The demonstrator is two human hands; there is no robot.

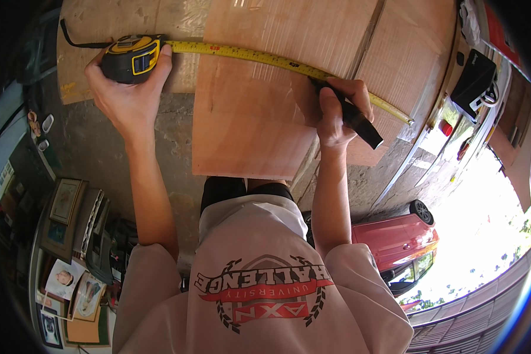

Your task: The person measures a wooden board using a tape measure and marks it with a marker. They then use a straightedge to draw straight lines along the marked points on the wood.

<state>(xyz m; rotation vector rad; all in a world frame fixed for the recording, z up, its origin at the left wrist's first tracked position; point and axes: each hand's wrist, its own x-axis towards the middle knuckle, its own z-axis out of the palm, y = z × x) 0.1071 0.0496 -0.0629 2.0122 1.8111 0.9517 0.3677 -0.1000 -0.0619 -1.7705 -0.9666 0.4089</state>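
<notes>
My left hand [127, 103] is wrapped round a black and yellow tape measure [137, 60], its thumb near the mouth of the case. The yellow blade [248, 55] runs out to the right across flat brown sheets that look like cardboard [248, 118]. My right hand [339, 112] grips a thick black marker [361, 124], its tip close to the blade's edge. Fingers of that hand lie on or beside the blade, and the end hook [410, 121] shows past them, near the sheet's right side. A black strap [76, 41] trails from the tape case.
Worn concrete floor [174, 130] shows beneath the sheets. A black pouch [473, 82], white scissor handles [489, 94] and long strips lie at the right. Framed pictures [65, 200] stand at the lower left. Beyond my right arm is a red car [389, 242].
</notes>
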